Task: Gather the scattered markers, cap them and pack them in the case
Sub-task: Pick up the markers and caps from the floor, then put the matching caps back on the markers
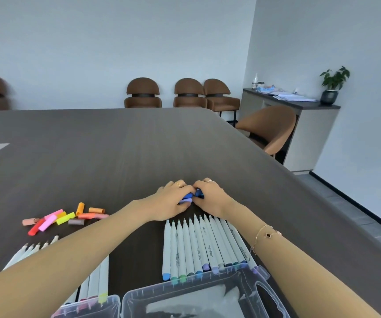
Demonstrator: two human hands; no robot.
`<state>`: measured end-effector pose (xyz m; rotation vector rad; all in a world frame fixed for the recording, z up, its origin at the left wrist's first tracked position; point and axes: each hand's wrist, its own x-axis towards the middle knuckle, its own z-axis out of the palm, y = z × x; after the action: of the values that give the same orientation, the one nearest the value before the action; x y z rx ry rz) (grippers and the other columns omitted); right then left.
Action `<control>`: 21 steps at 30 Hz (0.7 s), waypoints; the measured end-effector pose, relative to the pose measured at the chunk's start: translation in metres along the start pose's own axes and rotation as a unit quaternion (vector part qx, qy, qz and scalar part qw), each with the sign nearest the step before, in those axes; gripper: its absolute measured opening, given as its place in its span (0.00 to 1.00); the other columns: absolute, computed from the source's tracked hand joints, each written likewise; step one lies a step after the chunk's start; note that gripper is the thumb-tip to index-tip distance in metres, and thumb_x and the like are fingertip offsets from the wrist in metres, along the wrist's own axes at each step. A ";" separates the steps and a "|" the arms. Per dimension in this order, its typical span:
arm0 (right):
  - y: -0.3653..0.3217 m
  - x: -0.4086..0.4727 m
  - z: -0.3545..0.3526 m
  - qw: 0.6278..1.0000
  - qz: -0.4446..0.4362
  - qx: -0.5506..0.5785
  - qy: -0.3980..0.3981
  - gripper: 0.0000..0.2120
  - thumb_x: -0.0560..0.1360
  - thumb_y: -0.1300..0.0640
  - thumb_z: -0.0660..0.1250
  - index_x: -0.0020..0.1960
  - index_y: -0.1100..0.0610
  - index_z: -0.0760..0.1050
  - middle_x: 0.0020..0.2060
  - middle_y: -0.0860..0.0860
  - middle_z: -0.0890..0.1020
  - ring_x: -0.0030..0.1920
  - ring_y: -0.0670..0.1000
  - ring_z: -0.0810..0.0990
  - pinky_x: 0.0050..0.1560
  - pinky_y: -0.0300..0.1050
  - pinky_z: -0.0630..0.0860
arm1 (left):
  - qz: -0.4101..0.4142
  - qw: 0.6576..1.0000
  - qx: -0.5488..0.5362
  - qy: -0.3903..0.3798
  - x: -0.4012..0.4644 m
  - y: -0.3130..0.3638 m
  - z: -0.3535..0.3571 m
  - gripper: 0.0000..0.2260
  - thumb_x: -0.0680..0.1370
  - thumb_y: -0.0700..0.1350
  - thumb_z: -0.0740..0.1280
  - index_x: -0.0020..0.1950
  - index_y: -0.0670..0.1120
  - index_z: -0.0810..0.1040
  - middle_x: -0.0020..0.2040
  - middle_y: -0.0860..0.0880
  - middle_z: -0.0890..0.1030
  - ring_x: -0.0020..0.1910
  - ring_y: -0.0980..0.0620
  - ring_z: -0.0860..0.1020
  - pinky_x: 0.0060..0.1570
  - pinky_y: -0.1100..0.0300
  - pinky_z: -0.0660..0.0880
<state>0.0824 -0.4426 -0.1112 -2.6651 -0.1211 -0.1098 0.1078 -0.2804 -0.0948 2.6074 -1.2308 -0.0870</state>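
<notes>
Both arms reach forward over the desk (116, 145); left hand (173, 200) and right hand (210, 196) meet beyond the markers (198, 244), each grip pinching blue caps (190, 197), with bare desk beyond.

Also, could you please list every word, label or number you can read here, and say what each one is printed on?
"marker": on a marker barrel in the right row.
"marker": on another barrel nearer the right wrist.
Smaller print on the other barrels: too small and blurred to read.
The caps and case show no readable text.
</notes>
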 end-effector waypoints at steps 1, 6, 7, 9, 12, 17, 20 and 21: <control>0.002 0.000 0.001 1.000 0.001 0.015 -0.002 0.10 0.77 0.57 0.62 0.58 0.55 0.73 0.55 0.54 0.74 0.57 0.53 0.71 0.61 0.51 0.70 | -0.003 1.000 -0.018 -0.005 -0.001 0.001 0.001 0.12 0.81 0.47 0.58 0.64 0.51 0.69 0.56 0.52 0.68 0.57 0.52 0.66 0.60 0.55 0.67; 0.009 -0.010 -0.003 0.996 -0.018 0.084 -0.027 0.15 0.76 0.57 0.64 0.63 0.53 0.72 0.59 0.52 0.74 0.62 0.50 0.69 0.64 0.45 0.67 | -0.003 0.998 -0.057 -0.028 -0.009 0.002 0.003 0.15 0.82 0.47 0.57 0.69 0.52 0.68 0.66 0.54 0.65 0.64 0.56 0.61 0.66 0.60 0.61; 0.009 -0.013 -0.005 0.995 -0.020 0.094 -0.033 0.17 0.76 0.57 0.65 0.64 0.52 0.71 0.58 0.51 0.73 0.62 0.50 0.69 0.67 0.48 0.66 | -0.003 0.997 -0.059 -0.039 -0.010 0.003 0.002 0.16 0.82 0.47 0.57 0.70 0.53 0.67 0.68 0.55 0.64 0.65 0.56 0.60 0.67 0.59 0.60; 0.010 -0.017 -0.007 0.994 -0.019 0.102 -0.046 0.18 0.76 0.56 0.64 0.66 0.50 0.69 0.59 0.48 0.73 0.65 0.50 0.67 0.70 0.54 0.61 | 0.000 0.997 -0.057 -0.055 -0.011 0.004 -0.002 0.16 0.82 0.47 0.57 0.70 0.53 0.68 0.69 0.55 0.64 0.67 0.57 0.61 0.69 0.59 0.60; 0.012 -0.019 -0.008 0.993 -0.009 0.104 -0.064 0.23 0.75 0.55 0.64 0.68 0.44 0.66 0.73 0.49 0.62 0.76 0.50 0.51 0.74 0.62 0.44 | 0.017 0.997 -0.047 -0.065 -0.011 0.007 -0.014 0.16 0.81 0.43 0.59 0.68 0.52 0.70 0.67 0.54 0.66 0.65 0.58 0.65 0.68 0.61 0.63; 0.009 -0.027 -0.019 0.983 0.009 0.157 -0.091 0.29 0.74 0.60 0.64 0.70 0.40 0.63 0.77 0.49 0.48 0.77 0.53 0.45 0.73 0.63 0.38 | 0.027 0.996 -0.037 -0.072 -0.011 0.007 -0.021 0.18 0.80 0.43 0.61 0.70 0.52 0.68 0.70 0.55 0.65 0.66 0.59 0.66 0.67 0.64 0.64; 0.005 -0.030 -0.030 0.982 0.026 0.174 -0.067 0.30 0.74 0.66 0.63 0.69 0.41 0.65 0.77 0.47 0.44 0.76 0.55 0.47 0.73 0.56 0.57 | 0.036 0.997 -0.034 -0.066 -0.009 0.005 -0.025 0.19 0.80 0.43 0.62 0.70 0.51 0.68 0.70 0.55 0.67 0.67 0.59 0.66 0.66 0.65 0.62; 0.003 -0.030 -0.033 0.983 0.032 0.169 -0.064 0.29 0.74 0.66 0.63 0.68 0.41 0.66 0.77 0.46 0.45 0.76 0.55 0.48 0.71 0.53 0.61 | 0.037 0.996 -0.039 -0.069 -0.010 0.004 -0.027 0.19 0.79 0.44 0.63 0.70 0.51 0.69 0.68 0.55 0.69 0.66 0.60 0.66 0.66 0.64 0.63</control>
<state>0.0505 -0.4626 -0.0860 -2.3326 -0.0868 0.0949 0.1026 -0.2701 -0.0686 2.5210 -1.3412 -0.3004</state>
